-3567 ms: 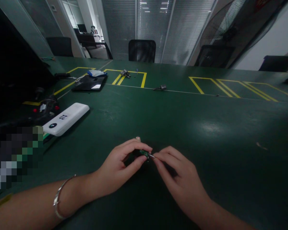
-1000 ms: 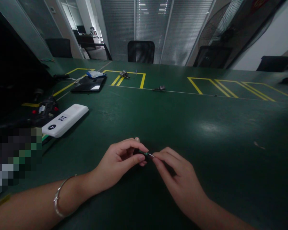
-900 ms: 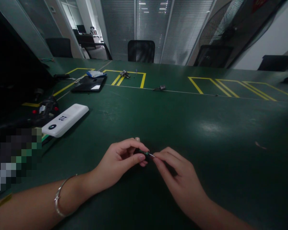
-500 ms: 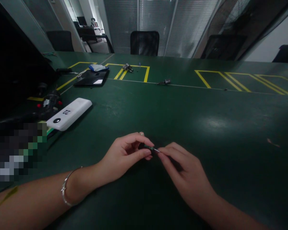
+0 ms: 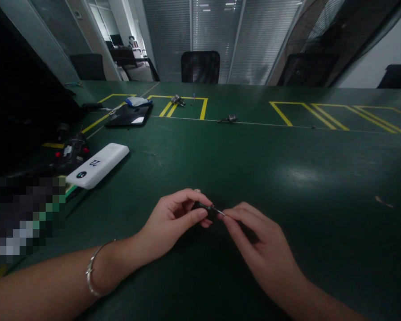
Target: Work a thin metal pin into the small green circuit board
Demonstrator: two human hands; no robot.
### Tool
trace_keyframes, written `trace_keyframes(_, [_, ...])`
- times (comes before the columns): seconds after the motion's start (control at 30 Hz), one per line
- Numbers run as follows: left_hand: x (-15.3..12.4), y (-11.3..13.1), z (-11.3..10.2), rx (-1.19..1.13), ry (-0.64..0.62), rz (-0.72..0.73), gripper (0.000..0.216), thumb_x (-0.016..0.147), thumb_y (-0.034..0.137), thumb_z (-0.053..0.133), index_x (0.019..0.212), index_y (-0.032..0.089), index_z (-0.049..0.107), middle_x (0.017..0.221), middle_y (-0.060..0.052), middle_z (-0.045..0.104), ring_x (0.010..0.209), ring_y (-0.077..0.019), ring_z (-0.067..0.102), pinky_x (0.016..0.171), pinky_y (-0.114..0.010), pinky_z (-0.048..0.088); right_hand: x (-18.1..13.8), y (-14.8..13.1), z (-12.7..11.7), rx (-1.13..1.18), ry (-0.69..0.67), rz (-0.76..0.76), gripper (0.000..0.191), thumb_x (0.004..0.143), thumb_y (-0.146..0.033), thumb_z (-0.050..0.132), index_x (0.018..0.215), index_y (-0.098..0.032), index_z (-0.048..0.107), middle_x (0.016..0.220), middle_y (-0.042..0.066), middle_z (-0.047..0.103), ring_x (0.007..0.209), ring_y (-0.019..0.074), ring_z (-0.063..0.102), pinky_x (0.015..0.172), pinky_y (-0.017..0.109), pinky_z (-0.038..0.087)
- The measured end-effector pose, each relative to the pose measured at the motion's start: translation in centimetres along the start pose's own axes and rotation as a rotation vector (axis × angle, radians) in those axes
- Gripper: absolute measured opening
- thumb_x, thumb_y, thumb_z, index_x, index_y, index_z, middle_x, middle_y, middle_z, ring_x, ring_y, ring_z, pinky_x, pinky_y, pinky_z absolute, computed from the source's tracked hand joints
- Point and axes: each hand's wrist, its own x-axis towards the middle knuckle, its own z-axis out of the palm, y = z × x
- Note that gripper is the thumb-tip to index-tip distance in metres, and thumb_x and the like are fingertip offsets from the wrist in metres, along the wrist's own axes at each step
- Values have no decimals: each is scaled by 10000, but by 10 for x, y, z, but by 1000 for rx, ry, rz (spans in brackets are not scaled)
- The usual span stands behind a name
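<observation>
Between the thumb and fingers of my left hand (image 5: pixel 178 216) is the short black and green handle of what looks like a small screwdriver (image 5: pixel 203 206). Its thin metal shaft (image 5: pixel 219 212) points right and slightly towards me. My right hand (image 5: pixel 257 232) pinches the far end of that shaft between thumb and index finger, and the tip is hidden there. Both hands are closed, low over the green table (image 5: pixel 200 156). A metal bangle (image 5: pixel 90 269) circles my left wrist.
On the left lie a white power bank (image 5: pixel 102 165) marked 22 and a black device with red parts (image 5: pixel 74 148). Farther back are a black tablet (image 5: pixel 128 116), a blue and white packet (image 5: pixel 138 102), metal parts (image 5: pixel 178 100) and a drill chuck-like piece (image 5: pixel 232 118). Chairs (image 5: pixel 200 67) line the far edge.
The view has tilted up slightly, so the scene sits lower. My right hand has shifted a little right, and slightly more of the metal shaft shows. Both grips remain.
</observation>
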Motion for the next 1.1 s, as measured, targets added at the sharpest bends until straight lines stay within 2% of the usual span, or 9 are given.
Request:
trace_keyframes(0.1, [-1, 3, -1, 270, 7, 68, 120, 907, 162, 617, 1010, 171, 677, 959, -25, 653, 891, -145, 638, 872, -299, 509, 0, -1, -2, 41, 35, 17, 189, 967, -249, 508, 940, -229, 693, 832, 7, 625, 733, 143, 609, 626, 269, 461])
trace_keyframes(0.2, [-1, 4, 0, 586, -114, 146, 118, 917, 168, 597, 1003, 174, 679, 949, -35, 673, 953, -175, 606, 1004, -373, 418, 0, -2, -4, 65, 49, 9, 174, 958, -242, 525, 921, -226, 694, 834, 9, 635, 761, 146, 620, 652, 263, 473])
trace_keyframes(0.3, [0, 3, 2, 760, -233, 200, 123, 932, 173, 566, 1005, 170, 665, 964, -49, 675, 999, -193, 576, 1026, -386, 390, -1, -1, -4, 69, 53, 5, 176, 956, -237, 527, 911, -222, 696, 827, 10, 638, 759, 146, 622, 659, 262, 474])
trace_keyframes(0.53, [0, 2, 3, 861, -247, 235, 145, 957, 159, 520, 1043, 188, 634, 1050, -48, 657, 1131, -194, 518, 1067, -369, 357, 0, -1, -3, 70, 34, -10, 168, 961, -224, 522, 915, -214, 684, 847, 13, 631, 778, 147, 612, 680, 270, 470])
trace_keyframes(0.67, [0, 1, 4, 916, -233, 256, 166, 956, 155, 515, 1045, 206, 645, 1103, -47, 640, 1151, -201, 508, 1099, -407, 321, -1, -2, -3, 10, -6, -13, 166, 962, -217, 508, 916, -213, 668, 859, 18, 630, 786, 158, 614, 688, 290, 471])
trace_keyframes(0.8, [-2, -1, 5, 949, -214, 253, 196, 956, 171, 506, 1091, 229, 635, 1174, -61, 614, 1195, -228, 485, 1114, -457, 298, -2, -3, -4, -55, -21, -21, 159, 951, -203, 499, 966, -226, 656, 895, 24, 636, 813, 171, 621, 700, 306, 485])
trace_keyframes(0.93, [-6, 0, 7, 953, -144, 224, 207, 949, 181, 506, 1140, 225, 572, 1213, -81, 579, 1215, -246, 465, 1077, -461, 341, -3, -3, -3, -163, -35, -32, 201, 911, -152, 492, 1044, -227, 623, 952, 44, 641, 851, 195, 631, 712, 329, 506])
trace_keyframes(1.0, [-8, 1, 8, 981, -99, 210, 221, 931, 239, 551, 1150, 209, 536, 1203, -98, 569, 1197, -267, 466, 1047, -474, 361, -3, -2, -2, -222, -57, -36, 239, 889, -124, 486, 1068, -222, 609, 975, 56, 644, 866, 209, 635, 723, 349, 513])
trace_keyframes(1.1, [-10, 3, 9, 1040, -82, 183, 435, 869, 426, 640, 1202, 191, 488, 1213, -126, 554, 1171, -312, 461, 989, -495, 391, -4, -1, -1, -273, -86, -46, 292, 859, -91, 489, 1101, -219, 593, 1017, 67, 655, 898, 228, 634, 767, 396, 516])
